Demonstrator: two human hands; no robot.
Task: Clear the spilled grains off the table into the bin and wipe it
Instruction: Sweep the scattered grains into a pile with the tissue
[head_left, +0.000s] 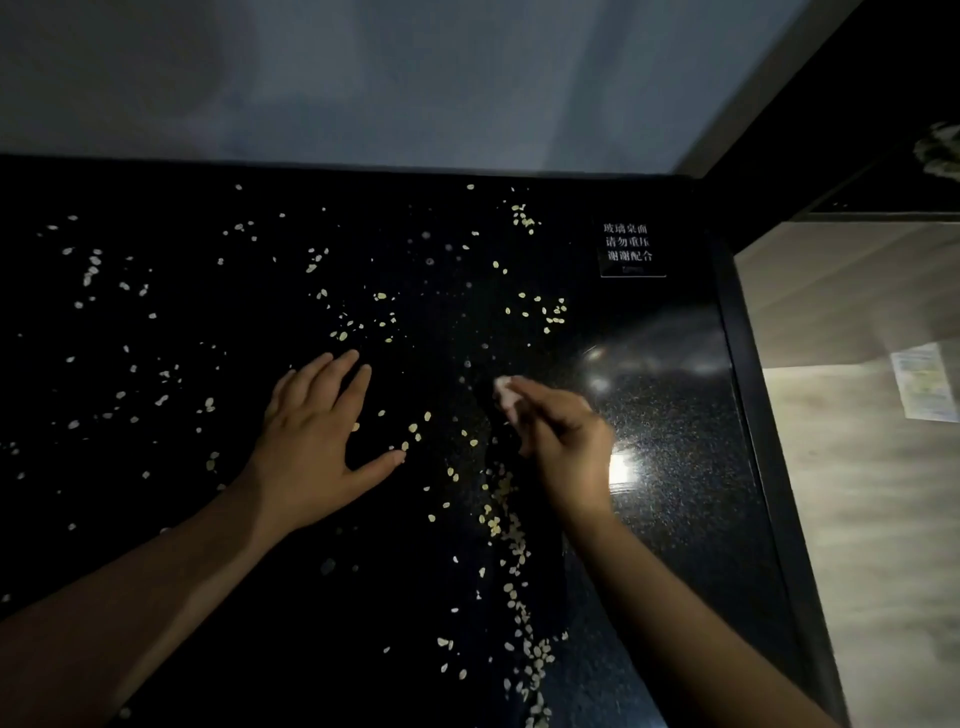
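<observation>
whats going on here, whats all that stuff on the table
A person is clearing pale grains spilled across a glossy black table. Their left hand lies flat on the surface with fingers spread. Their right hand, blurred, holds a small white wad, perhaps a tissue or cloth, at the tabletop. Grains lie scattered over most of the table, with a denser trail running toward the near edge. No bin is in view.

Looks like a hotel or shop sort of place rather than someone's home: glossy black speckled table (675, 415) with a printed Chinese notice (631, 248) stuck far right, plain pale wall (363, 78), wood-look floor (857, 493).
</observation>
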